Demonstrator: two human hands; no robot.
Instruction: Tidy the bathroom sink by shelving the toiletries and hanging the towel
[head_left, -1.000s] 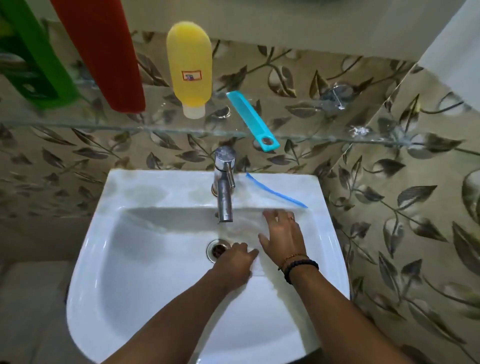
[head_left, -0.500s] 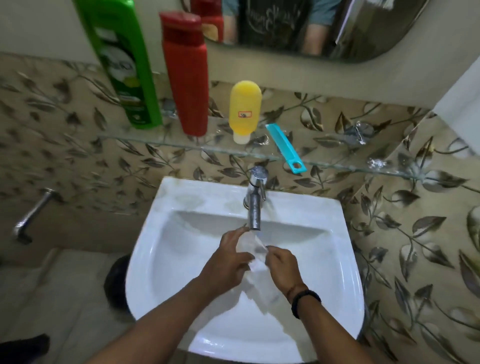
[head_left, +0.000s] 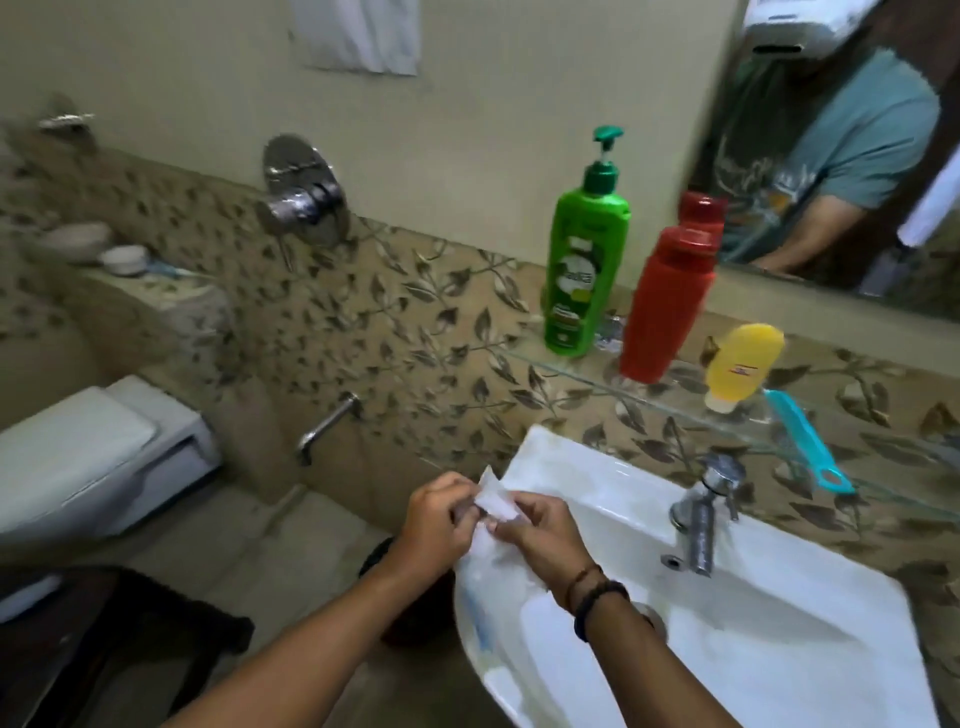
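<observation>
A white towel (head_left: 496, 566) with a blue stripe hangs from both my hands over the left rim of the white sink (head_left: 810, 649). My left hand (head_left: 436, 519) and my right hand (head_left: 540, 530) pinch its top edge side by side. On the glass shelf (head_left: 571, 364) above the sink stand a green pump bottle (head_left: 584, 270), a red bottle (head_left: 667, 296) and an upside-down yellow bottle (head_left: 743, 364). A blue comb (head_left: 808, 447) lies beside them.
A chrome tap (head_left: 701, 514) stands at the back of the sink. Left of the sink a wall spout (head_left: 324, 428) and a shower mixer (head_left: 304, 192) stick out of the leaf-patterned tiles. A toilet cistern (head_left: 98, 452) sits at far left. A white cloth (head_left: 358, 34) hangs high on the wall.
Both hands have lifted the towel out of the basin and carried it to the sink's left rim. The view has swung left, bringing the toilet and shower mixer into sight.
</observation>
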